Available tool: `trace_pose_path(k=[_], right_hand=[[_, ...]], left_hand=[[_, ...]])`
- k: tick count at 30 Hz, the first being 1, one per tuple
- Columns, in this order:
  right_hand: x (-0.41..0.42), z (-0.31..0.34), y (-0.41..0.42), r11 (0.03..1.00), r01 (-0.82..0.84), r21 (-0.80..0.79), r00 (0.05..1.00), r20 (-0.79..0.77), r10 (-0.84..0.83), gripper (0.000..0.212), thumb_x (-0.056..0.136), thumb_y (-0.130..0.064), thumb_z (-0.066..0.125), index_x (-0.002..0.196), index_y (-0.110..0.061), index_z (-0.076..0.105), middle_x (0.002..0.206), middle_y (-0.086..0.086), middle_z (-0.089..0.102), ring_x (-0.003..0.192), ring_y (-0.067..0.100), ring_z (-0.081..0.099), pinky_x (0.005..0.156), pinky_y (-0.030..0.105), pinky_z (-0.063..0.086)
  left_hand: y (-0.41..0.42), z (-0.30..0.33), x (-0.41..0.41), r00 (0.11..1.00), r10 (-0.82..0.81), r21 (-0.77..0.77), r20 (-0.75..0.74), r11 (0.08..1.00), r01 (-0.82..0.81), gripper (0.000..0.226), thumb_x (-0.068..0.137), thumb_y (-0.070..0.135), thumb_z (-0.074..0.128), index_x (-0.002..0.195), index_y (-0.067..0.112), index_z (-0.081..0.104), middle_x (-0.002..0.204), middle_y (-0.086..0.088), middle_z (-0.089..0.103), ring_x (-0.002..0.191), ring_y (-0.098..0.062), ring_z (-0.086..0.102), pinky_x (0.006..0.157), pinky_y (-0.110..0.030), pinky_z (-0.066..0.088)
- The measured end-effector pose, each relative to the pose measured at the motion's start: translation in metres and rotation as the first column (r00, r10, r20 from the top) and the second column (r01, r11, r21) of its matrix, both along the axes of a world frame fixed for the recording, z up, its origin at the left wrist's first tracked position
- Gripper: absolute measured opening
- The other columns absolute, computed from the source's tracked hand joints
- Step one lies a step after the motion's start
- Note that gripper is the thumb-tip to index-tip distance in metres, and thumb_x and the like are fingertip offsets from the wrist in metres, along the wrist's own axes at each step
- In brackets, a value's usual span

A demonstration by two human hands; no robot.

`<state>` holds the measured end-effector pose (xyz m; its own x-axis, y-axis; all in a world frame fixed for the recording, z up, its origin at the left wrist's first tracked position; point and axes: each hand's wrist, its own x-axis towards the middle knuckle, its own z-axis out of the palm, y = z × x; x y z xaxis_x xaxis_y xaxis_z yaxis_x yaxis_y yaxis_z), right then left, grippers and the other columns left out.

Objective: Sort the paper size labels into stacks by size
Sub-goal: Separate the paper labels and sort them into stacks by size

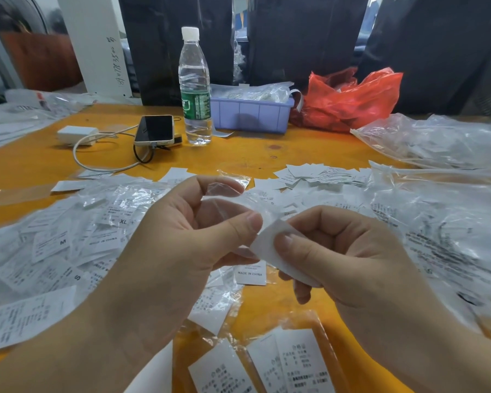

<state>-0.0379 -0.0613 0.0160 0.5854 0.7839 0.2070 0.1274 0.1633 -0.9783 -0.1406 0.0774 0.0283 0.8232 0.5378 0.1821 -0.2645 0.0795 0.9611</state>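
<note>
Midway over the orange tabletop [267,154], the left hand [182,239] pinches a clear sleeve [233,199] while the right hand [338,251] pinches a paper label [267,245]; drawing it straight out, unhurried, should spare tearing.

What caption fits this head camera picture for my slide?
Two hands pull a white label from a clear sleeve above label piles.
</note>
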Motion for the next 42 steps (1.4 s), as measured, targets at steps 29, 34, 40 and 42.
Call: trace_pose_path(k=[29, 34, 40, 42], right_hand=[[0.0018, 0.0008, -0.0004, 0.99, -0.118, -0.074, 0.993, 0.018, 0.12, 0.016, 0.076, -0.03, 0.071, 0.067, -0.017, 0.069, 0.057, 0.003, 0.063, 0.05, 0.016, 0.054, 0.049, 0.023, 0.044], [0.0043, 0.0021, -0.002, 0.992, -0.121, -0.039, 0.993, -0.02, 0.12, 0.004, 0.073, -0.02, 0.068, 0.072, -0.02, 0.072, 0.059, 0.004, 0.065, 0.05, 0.015, 0.055, 0.049, 0.024, 0.047], [0.0037, -0.0011, -0.0004, 0.996, -0.083, -0.013, 0.994, 0.071, 0.084, 0.007, 0.076, -0.025, 0.07, 0.075, -0.018, 0.072, 0.059, 0.004, 0.065, 0.049, 0.015, 0.055, 0.05, 0.023, 0.045], [0.0039, -0.0014, 0.0, 0.998, -0.063, -0.009, 0.997, 0.054, 0.063, 0.006, 0.075, -0.026, 0.071, 0.076, -0.02, 0.071, 0.058, 0.005, 0.065, 0.048, 0.016, 0.055, 0.05, 0.023, 0.045]], left_hand=[[-0.0036, 0.0036, -0.0029, 0.998, -0.06, 0.012, 0.031, 0.998, 0.059, 0.042, 0.056, 0.003, 0.079, 0.093, 0.017, 0.065, 0.082, -0.016, 0.074, 0.073, -0.029, 0.073, 0.06, -0.026, 0.058], [0.0, 0.0062, -0.0038, 0.999, -0.025, -0.006, 0.021, 1.0, 0.025, 0.047, 0.056, 0.002, 0.085, 0.095, 0.014, 0.062, 0.084, -0.016, 0.075, 0.075, -0.03, 0.074, 0.058, -0.026, 0.057], [-0.0021, 0.002, -0.0013, 0.998, -0.055, 0.009, 0.004, 0.998, 0.055, 0.034, 0.058, 0.004, 0.078, 0.086, 0.024, 0.07, 0.078, -0.01, 0.074, 0.072, -0.025, 0.073, 0.06, -0.028, 0.059], [-0.0037, 0.0012, -0.0016, 0.999, -0.052, 0.057, 0.013, 0.997, 0.051, 0.032, 0.059, 0.006, 0.077, 0.082, 0.028, 0.071, 0.076, -0.008, 0.073, 0.07, -0.023, 0.072, 0.06, -0.029, 0.06]])
